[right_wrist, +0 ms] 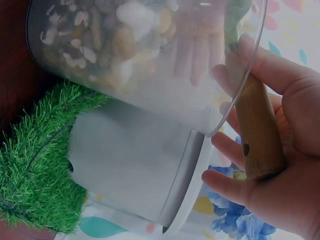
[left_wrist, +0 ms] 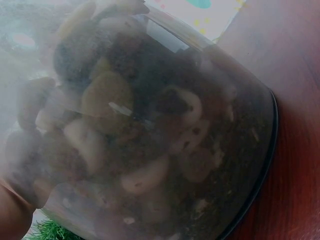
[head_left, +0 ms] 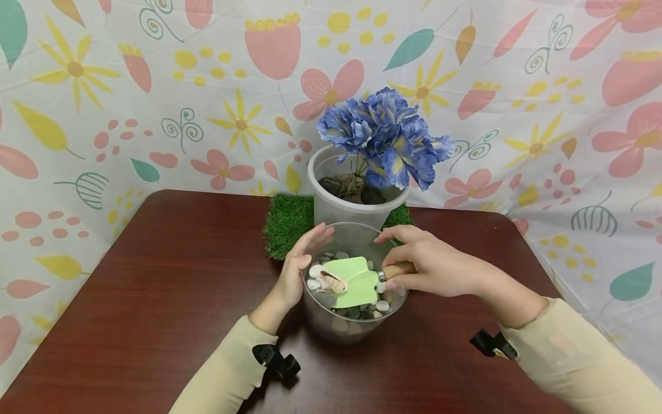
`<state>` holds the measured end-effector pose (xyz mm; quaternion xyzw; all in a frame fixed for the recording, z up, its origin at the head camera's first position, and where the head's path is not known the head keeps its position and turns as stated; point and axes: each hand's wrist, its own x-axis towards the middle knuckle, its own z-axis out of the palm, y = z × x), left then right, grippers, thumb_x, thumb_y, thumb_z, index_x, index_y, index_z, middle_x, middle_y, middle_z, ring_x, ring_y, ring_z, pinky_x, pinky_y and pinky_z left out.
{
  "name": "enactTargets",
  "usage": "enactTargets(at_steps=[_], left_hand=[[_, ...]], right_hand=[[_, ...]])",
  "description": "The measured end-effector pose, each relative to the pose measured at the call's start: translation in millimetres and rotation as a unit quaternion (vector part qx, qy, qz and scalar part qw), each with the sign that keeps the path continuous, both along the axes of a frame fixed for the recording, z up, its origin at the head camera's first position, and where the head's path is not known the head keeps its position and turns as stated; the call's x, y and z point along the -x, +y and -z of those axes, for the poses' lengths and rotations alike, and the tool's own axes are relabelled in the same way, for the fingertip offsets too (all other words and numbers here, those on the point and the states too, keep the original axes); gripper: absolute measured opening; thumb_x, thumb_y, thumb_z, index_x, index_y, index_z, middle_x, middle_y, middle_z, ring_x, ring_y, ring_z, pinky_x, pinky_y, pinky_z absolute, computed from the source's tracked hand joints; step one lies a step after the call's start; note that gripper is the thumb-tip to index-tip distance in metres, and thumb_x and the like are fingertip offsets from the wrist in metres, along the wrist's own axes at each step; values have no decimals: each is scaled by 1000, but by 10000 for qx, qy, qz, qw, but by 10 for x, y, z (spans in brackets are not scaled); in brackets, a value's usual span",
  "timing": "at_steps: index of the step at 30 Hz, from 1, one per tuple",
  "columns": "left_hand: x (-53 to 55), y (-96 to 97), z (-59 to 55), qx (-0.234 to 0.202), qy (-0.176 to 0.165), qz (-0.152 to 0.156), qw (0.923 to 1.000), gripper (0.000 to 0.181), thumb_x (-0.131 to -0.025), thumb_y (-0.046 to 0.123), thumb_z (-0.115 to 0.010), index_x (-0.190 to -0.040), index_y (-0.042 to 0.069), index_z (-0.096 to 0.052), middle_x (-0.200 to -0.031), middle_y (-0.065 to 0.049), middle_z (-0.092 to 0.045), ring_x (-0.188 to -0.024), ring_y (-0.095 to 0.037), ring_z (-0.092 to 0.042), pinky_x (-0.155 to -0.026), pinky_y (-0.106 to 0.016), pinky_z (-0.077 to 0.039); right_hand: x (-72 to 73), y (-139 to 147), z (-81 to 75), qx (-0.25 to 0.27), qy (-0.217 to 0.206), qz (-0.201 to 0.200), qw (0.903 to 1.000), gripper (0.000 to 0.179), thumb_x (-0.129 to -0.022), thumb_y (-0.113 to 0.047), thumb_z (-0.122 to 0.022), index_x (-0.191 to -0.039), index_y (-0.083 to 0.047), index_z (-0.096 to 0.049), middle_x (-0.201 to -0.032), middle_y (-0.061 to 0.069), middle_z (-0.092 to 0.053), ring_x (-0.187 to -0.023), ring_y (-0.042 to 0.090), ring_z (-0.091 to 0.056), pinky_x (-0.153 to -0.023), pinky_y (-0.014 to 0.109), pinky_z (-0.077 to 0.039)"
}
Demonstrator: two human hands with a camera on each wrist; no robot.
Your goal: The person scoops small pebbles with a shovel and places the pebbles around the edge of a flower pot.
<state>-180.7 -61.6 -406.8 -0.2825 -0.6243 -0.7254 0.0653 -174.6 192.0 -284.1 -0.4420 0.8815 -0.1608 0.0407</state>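
Observation:
A clear container [head_left: 357,328] of pebbles [head_left: 383,306] stands on the table. My right hand [head_left: 426,259] grips the wooden handle [right_wrist: 260,130] of a small trowel at the container's right rim. The trowel's light green blade [head_left: 359,282] lies over the stones inside the rim. A small cream and reddish-brown piece, like a seashell [head_left: 335,282], sits at the blade's left part, beside white stones [head_left: 314,284]. My left hand [head_left: 295,270] rests along the container's left side, its fingers nearly straight. Through the cloudy wall, the left wrist view shows pale and dark stones [left_wrist: 107,102].
Just behind the container is a white pot [head_left: 351,215] with blue artificial flowers [head_left: 385,138] and dark stones inside. Under it lies a mat of artificial grass [head_left: 289,224]. A patterned cloth [head_left: 181,115] hangs behind the dark wooden table [head_left: 155,299].

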Motion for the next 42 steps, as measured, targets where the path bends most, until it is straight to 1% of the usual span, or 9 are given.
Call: enactTargets(at_steps=[5,10,18,25,32,37,42], left_hand=[[10,5,8,-24,17,5,10000,65,-83,15,-24,-143,-10,-28,-140,-35,-39,-128,-50,-39,-109,-61,-26],[15,10,17,-51,18,-5,10000,65,-83,16,-25,-143,-9,-28,-139,-35,-39,-127,-49,-39,-109,-61,-26],[-7,2,16,22,-3,-26,10000,66,-84,20,-26,-144,-8,-27,-141,-33,-38,-129,-48,-38,-108,-62,-26],[-6,0,19,38,38,-58,10000,66,-84,19,-25,-144,-8,-28,-140,-33,-39,-127,-49,-39,-108,-62,-26],[3,-1,22,54,13,-80,10000,66,-84,20,-26,-144,-8,-28,-140,-33,-40,-127,-48,-39,-108,-62,-26],[-7,-2,9,37,0,-80,10000,66,-84,19,-26,-144,-8,-29,-140,-33,-40,-127,-48,-40,-108,-61,-26],[-15,4,-5,1,-18,-50,10000,66,-83,19,-26,-144,-8,-28,-141,-33,-39,-128,-48,-39,-108,-60,-27]], right_hand=[[-5,-16,6,38,-42,80,10000,11,-79,-29,-73,-90,-28,-69,-133,5,-50,-120,22,-47,-93,42,-41],[-14,-8,17,105,-128,153,9997,10,-80,-31,-72,-90,-28,-70,-134,7,-50,-120,23,-46,-92,40,-41],[-25,15,25,100,-217,215,9995,11,-82,-33,-70,-92,-29,-69,-135,6,-49,-120,23,-45,-90,39,-41],[-34,36,16,132,-48,154,9998,10,-83,-33,-69,-92,-28,-70,-133,8,-50,-118,24,-47,-90,40,-42],[-36,62,12,168,50,177,9997,9,-83,-33,-69,-91,-28,-69,-132,7,-51,-118,22,-47,-87,38,-42],[-30,47,19,157,129,138,9997,9,-81,-31,-71,-89,-28,-69,-132,8,-51,-119,21,-46,-90,40,-42],[-33,8,26,143,223,123,9996,11,-80,-32,-72,-90,-27,-69,-134,6,-49,-120,21,-45,-93,42,-40]])
